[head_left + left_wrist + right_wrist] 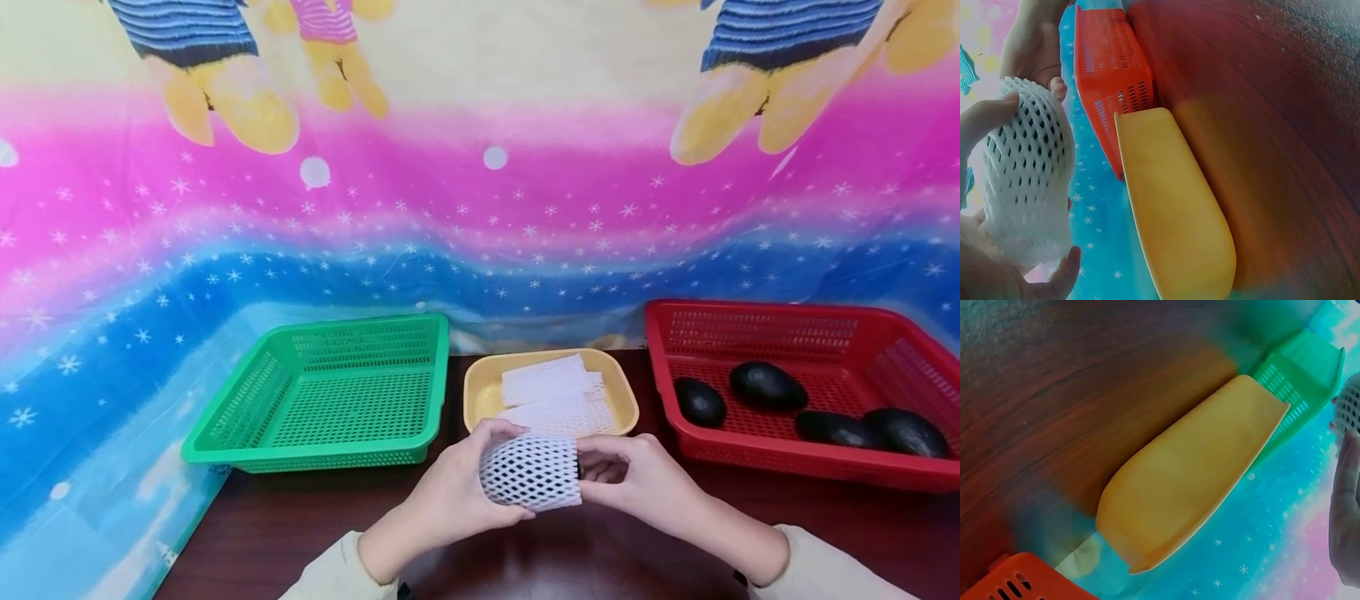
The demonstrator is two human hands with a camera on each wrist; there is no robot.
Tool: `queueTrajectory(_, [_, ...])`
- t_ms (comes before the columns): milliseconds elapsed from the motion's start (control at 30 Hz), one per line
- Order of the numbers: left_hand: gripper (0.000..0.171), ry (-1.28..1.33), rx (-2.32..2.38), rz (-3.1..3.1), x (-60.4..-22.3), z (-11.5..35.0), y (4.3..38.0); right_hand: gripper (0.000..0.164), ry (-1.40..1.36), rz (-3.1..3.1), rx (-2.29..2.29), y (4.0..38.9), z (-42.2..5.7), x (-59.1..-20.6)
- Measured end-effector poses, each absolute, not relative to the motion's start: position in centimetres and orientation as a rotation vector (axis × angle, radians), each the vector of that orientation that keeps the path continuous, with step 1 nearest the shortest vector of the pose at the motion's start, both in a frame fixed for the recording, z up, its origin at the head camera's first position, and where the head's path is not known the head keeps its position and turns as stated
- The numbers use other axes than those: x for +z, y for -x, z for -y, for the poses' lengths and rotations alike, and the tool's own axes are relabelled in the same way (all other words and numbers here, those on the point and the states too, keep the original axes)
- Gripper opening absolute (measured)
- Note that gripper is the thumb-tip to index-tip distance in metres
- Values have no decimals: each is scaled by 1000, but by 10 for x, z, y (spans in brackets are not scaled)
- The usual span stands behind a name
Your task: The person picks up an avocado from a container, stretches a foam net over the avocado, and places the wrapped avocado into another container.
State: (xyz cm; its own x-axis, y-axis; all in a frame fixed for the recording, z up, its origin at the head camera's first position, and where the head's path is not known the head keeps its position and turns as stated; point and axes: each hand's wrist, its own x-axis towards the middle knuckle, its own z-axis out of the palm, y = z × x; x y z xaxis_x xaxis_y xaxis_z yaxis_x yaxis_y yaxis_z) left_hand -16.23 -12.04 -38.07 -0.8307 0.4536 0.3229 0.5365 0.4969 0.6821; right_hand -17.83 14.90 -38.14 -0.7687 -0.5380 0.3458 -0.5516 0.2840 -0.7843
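A white foam net sleeve [531,471] is held over the table, with a dark avocado showing through its mesh. My left hand [456,487] grips the sleeve round its left end, thumb and fingers on opposite sides. At the other end, my right hand [643,483] pinches the sleeve's rim with curled fingers. A sliver of dark fruit shows there; the rest lies under the foam. In the left wrist view the net [1029,169] looks stretched over the upper part and slack toward the palm. Only part of my right hand [1345,512] appears in the right wrist view.
Behind my hands sits a yellow tray [477,392] with flat white foam nets [551,387]. On the left stands a green basket [337,457] with nothing in it. The red basket [750,450] on the right holds several dark avocados [768,385]. A printed cloth hangs behind.
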Motion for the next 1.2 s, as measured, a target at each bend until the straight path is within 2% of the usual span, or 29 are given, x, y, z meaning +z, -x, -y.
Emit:
queueTrajectory(200, [79, 945, -1274, 2561, -382, 121, 163, 30, -1097, 2517, 1555, 179, -151, -381])
queueTrajectory(400, [87, 1071, -1243, 2543, -383, 123, 162, 27, -1103, 2525, 1554, 178, -151, -382])
queueTrajectory(633, [94, 1072, -1138, 2546, -383, 123, 162, 24, -1113, 2510, 1564, 178, -151, -383])
queueTrajectory(1067, [82, 801, -1339, 2528, -388, 125, 165, 22, -1077, 2447, 1685, 180, -155, -394])
queueTrajectory(1200, [80, 789, -1391, 2535, -387, 127, 166, 21, -1077, 2445, 1657, 181, -153, -393])
